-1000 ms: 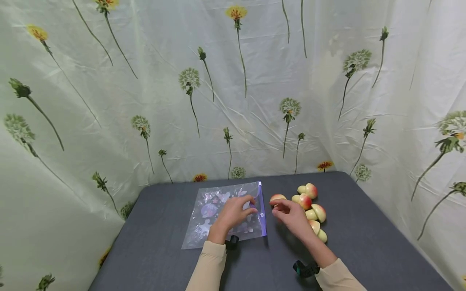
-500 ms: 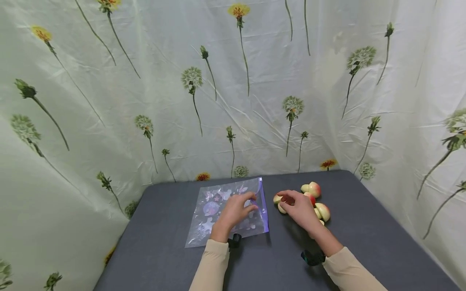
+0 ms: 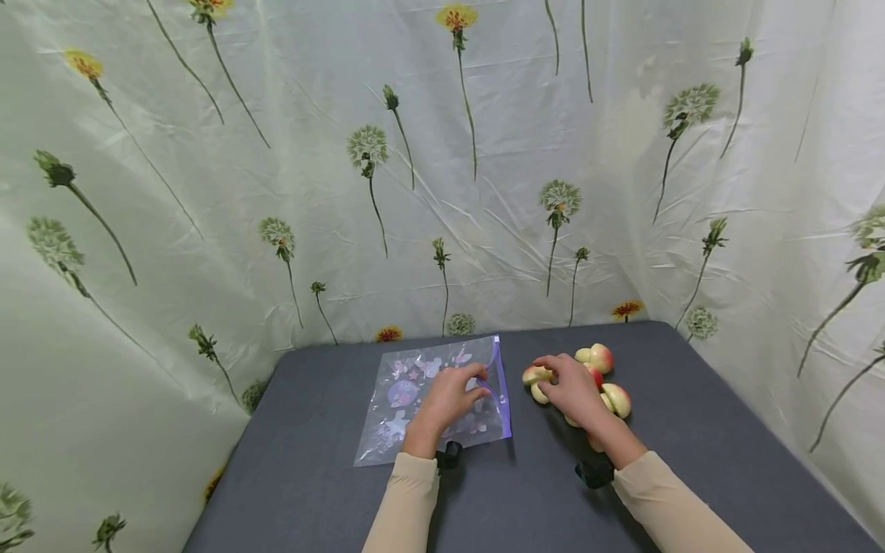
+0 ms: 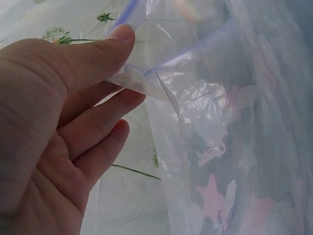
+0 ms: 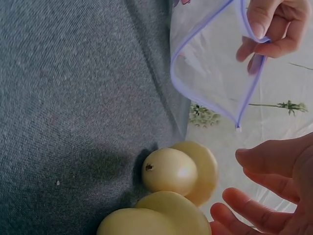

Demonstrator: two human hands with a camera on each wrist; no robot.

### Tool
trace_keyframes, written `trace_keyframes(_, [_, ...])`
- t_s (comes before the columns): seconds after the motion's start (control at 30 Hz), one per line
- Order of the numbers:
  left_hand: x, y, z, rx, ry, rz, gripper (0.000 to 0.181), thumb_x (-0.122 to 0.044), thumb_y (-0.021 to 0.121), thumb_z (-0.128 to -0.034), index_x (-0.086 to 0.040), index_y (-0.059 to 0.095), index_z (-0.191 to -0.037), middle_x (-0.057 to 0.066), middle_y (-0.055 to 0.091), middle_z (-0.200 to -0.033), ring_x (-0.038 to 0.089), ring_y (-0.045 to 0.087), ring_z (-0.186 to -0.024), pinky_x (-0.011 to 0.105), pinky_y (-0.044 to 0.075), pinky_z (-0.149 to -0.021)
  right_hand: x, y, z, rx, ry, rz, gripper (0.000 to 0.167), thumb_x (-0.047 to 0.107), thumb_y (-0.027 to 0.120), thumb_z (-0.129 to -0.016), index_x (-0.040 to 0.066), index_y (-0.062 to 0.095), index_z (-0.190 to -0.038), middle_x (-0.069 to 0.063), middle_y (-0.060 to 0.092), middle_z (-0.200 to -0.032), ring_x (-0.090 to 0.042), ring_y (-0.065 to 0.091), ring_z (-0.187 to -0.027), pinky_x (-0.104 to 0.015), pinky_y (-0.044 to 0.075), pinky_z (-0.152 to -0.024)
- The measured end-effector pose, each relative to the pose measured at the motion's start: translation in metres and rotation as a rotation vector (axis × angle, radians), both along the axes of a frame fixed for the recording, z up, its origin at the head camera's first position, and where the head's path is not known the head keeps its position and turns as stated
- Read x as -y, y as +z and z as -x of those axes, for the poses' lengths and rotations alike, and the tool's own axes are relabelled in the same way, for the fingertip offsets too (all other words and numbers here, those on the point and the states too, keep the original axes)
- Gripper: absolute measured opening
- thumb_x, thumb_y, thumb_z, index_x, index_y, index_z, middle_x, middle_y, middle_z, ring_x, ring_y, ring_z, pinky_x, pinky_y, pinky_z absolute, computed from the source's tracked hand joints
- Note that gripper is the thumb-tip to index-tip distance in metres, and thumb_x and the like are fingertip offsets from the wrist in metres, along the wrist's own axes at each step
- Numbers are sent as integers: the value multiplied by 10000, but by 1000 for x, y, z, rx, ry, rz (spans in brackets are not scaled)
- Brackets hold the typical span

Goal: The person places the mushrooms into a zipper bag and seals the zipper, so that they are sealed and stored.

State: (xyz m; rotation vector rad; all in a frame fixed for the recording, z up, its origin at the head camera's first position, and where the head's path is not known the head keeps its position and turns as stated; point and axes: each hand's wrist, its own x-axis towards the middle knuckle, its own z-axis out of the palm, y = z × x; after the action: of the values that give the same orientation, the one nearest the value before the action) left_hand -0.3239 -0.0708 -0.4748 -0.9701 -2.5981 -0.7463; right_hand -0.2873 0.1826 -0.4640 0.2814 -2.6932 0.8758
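Observation:
My left hand (image 3: 449,399) pinches the purple zip edge of a clear printed bag (image 3: 403,393); in the left wrist view the thumb and fingers (image 4: 105,122) grip the bag's film (image 4: 210,127). In the right wrist view the bag's mouth (image 5: 174,78) gapes. My right hand (image 3: 577,392) is over the mushroom-shaped pieces, beside the leftmost one (image 3: 535,375). Its fingers are spread apart in the right wrist view, with nothing between them, just right of two pale mushrooms (image 5: 171,171).
Further red-and-cream mushrooms (image 3: 617,401) lie right of and behind my right hand, one at the back (image 3: 600,358). The dark table (image 3: 311,430) meets a flower-printed curtain (image 3: 346,292) at its back edge.
My right hand has moved slightly right and back, uncovering the leftmost mushrooms. My left hand stays on the bag's edge, and the bag's mouth appears wider. The head view has shifted slightly.

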Motion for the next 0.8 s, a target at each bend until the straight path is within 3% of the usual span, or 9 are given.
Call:
trace_keyframes(0.27, [2,0,0,15,15,-6,173,-276,789,-885,-197,710,-1017,-65,726,-909,42,468,-589,223,400,-586,2,-4,7,36,-25,-93,387,84,749,-854,79,701,-1238,-178,624,-1141,-307,619,-868,-474,498,-710])
trace_keyframes(0.47, [3,1,0,20,20,-7,158,-281,788,-887,-212,705,-1002,-74,715,-877,43,404,-554,232,369,-566,6,-8,11,55,-29,-114,404,82,750,-826,79,704,-1228,-187,616,-1159,-359,626,-950,-523,500,-785])
trace_keyframes(0.8, [3,3,-2,40,29,2,163,-282,781,-896,-199,710,-1017,-70,709,-870,49,371,-539,240,353,-552,12,-14,13,-21,-8,-104,417,50,773,-762,71,724,-1176,-156,630,-1081,-354,637,-908,-507,501,-771])
